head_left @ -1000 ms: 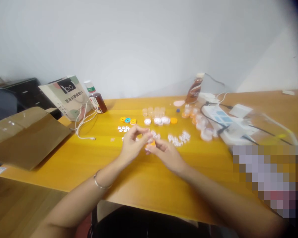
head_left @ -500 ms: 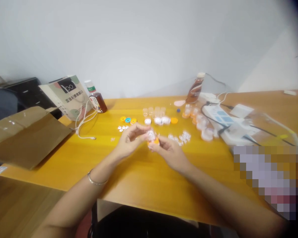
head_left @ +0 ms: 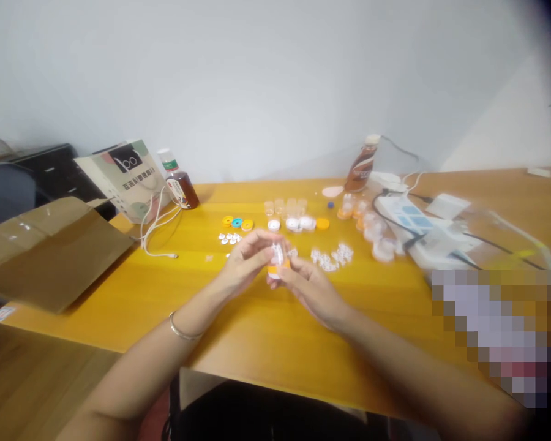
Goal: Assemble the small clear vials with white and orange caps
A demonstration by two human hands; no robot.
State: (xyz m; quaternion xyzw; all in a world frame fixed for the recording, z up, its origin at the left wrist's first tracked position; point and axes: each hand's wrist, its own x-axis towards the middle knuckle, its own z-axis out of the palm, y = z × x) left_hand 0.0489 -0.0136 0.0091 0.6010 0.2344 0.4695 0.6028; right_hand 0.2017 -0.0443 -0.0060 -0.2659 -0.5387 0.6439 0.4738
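Note:
A small clear plastic container with an orange and white base (head_left: 278,256) is held between both hands above the table, clear part upward, with white bits seen in or through it. From the left, the fingers and thumb of my left hand (head_left: 244,262) close on its clear upper part. My right hand (head_left: 313,286) grips the orange base from the right, thumb across its front. Just beyond lie loose small white pieces (head_left: 333,257), with more white pieces (head_left: 229,237) to the left. Behind my hands stand clear cups (head_left: 291,208), orange and blue rings (head_left: 237,223) and white lids (head_left: 298,224).
At the right are clear containers with orange parts (head_left: 371,226), a brown drink bottle (head_left: 362,164) and a white power strip (head_left: 411,217) with cables. Leftward are an open cardboard box (head_left: 50,251), a paper bag (head_left: 123,177), a white cable (head_left: 153,251) and an amber bottle (head_left: 181,187).
The container stands more upright between my hands, its white underside part showing below the orange. My right hand has shifted slightly, its thumb now on the front of the base.

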